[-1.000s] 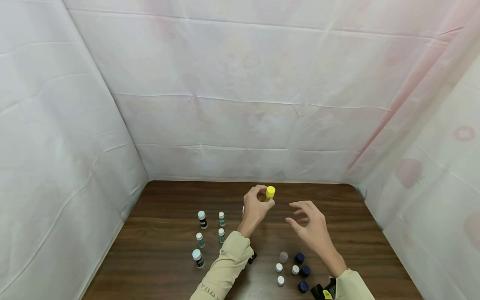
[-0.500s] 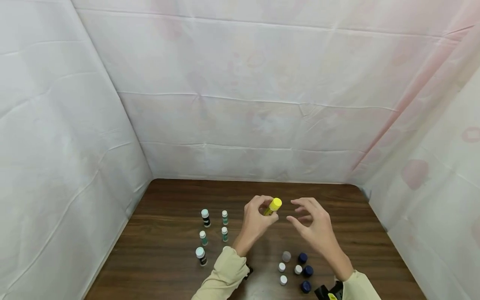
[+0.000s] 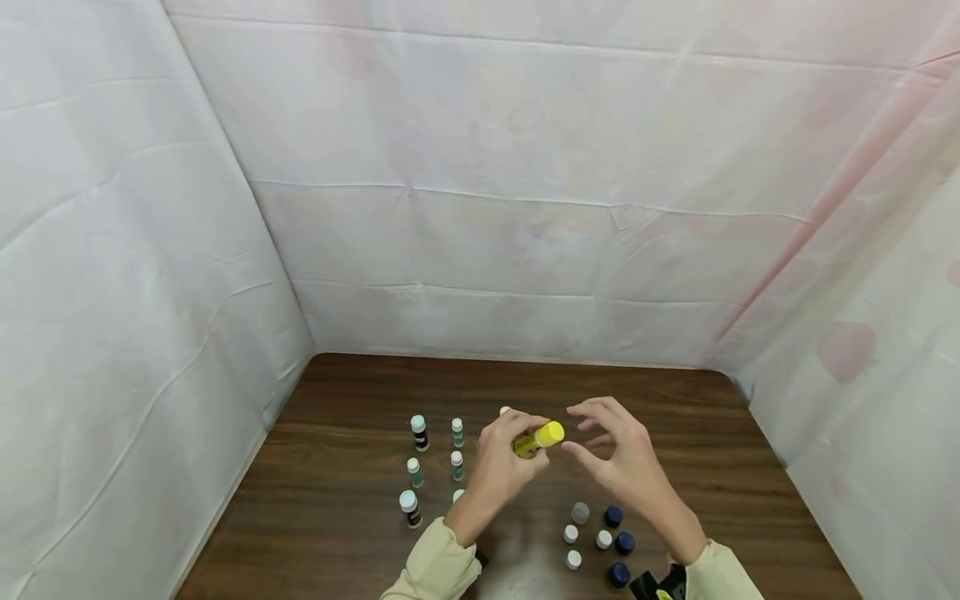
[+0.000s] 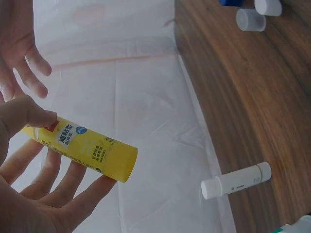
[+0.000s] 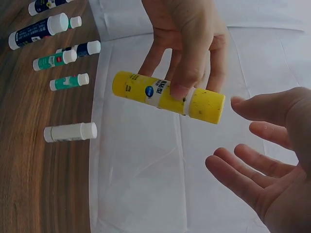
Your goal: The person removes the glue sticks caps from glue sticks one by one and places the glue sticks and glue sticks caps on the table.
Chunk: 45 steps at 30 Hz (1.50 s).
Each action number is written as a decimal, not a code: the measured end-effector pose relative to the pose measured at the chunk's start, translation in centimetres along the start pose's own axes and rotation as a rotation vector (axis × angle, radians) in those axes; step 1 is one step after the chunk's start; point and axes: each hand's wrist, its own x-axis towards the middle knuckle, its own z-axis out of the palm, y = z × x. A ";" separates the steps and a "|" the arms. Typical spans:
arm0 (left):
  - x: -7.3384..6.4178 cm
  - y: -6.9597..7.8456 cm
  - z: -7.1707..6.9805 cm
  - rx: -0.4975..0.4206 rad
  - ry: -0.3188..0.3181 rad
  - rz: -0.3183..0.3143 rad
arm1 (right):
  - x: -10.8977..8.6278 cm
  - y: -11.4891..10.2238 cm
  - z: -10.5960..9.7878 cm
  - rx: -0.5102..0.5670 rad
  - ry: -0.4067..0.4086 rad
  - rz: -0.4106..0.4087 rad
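Observation:
A yellow glue stick [image 3: 532, 442] is pinched between the thumb and fingers of my left hand [image 3: 497, 462], held above the table. It slants so that its yellow cap [image 5: 206, 106] points toward my right hand [image 3: 624, 450]. The right wrist view shows that hand with thumb and fingers spread around a gap, fingertips just short of the cap and nothing in them. Printed lettering and a blue round mark show on the glue stick's barrel [image 4: 92, 150] in the left wrist view, where the left thumb covers part of it.
Several capped glue sticks stand left on the wooden table [image 3: 337, 500], among them a dark one [image 3: 419, 435] and a green one [image 3: 457, 467]. A white glue stick [image 5: 70, 132] stands farther back. White caps [image 3: 573, 560], dark blue caps [image 3: 618, 575] and a translucent cap [image 3: 580, 512] lie front right.
My left hand has come lower and nearer, tipping the glue stick from nearly upright to slanted toward the right hand. The right hand has shifted slightly toward the cap.

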 end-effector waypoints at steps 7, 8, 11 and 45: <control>-1.0 0.4 -0.6 0.037 0.005 -0.003 | -0.2 -0.3 0.5 0.038 -0.073 0.000; -1.1 0.4 -0.6 0.036 0.003 -0.001 | -0.3 -0.3 0.6 0.037 -0.078 -0.001; -1.4 0.5 -0.7 0.022 -0.004 -0.004 | -0.4 -0.4 0.8 0.035 -0.085 0.006; -3.4 0.9 -2.7 0.040 -0.048 0.013 | -1.2 -0.4 2.5 0.186 -0.236 -0.033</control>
